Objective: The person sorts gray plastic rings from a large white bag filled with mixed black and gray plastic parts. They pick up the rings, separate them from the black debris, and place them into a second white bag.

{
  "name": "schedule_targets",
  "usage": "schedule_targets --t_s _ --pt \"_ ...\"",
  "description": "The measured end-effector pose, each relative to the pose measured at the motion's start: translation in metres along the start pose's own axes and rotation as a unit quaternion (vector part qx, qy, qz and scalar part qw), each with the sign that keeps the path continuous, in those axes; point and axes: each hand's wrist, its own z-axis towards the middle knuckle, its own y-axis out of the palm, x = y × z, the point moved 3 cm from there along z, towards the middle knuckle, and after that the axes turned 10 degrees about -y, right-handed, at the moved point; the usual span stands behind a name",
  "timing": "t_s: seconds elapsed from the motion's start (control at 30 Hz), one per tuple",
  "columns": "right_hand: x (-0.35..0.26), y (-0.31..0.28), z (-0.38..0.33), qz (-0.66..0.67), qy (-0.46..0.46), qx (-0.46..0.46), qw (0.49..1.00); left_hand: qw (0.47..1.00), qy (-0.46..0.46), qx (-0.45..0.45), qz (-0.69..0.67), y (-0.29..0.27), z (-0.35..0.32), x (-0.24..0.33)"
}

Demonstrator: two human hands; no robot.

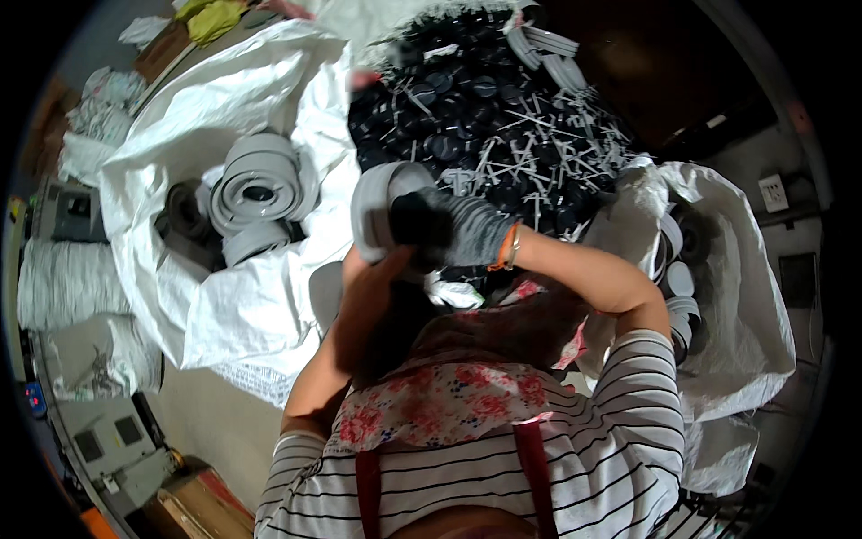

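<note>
A round, grey-white plastic ring point(366, 216) with a deep rim is held up in front of my chest. My left hand point(384, 269) is bare and closed on its lower side. My right hand point(431, 229) wears a grey striped knit glove with a dark palm and reaches against the ring's right side. Its dark fingers are blurred, so their grip does not show. Just beyond my hands lies a big heap of round black plastic caps point(444, 144), mixed with thin white plastic sticks point(530, 148).
On the left, an open white woven sack point(296, 81) holds nested grey round plastic pieces point(256, 189). Another open sack point(745, 305) with similar round pieces point(680, 278) stands right. Several white curved strips point(552, 58) lie at the heap's far edge. Grey boxes point(112, 431) line the left side.
</note>
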Motion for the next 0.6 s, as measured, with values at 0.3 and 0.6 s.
schedule_targets --t_s 0.3,0.6 --pt "0.031 -0.034 0.017 0.217 0.074 0.044 0.972 0.741 0.351 0.303 0.486 -0.072 0.014 0.02" --pt "0.254 -0.227 -0.04 -0.311 0.358 0.263 0.84 0.747 0.172 0.537 0.352 -0.187 0.062 0.099"
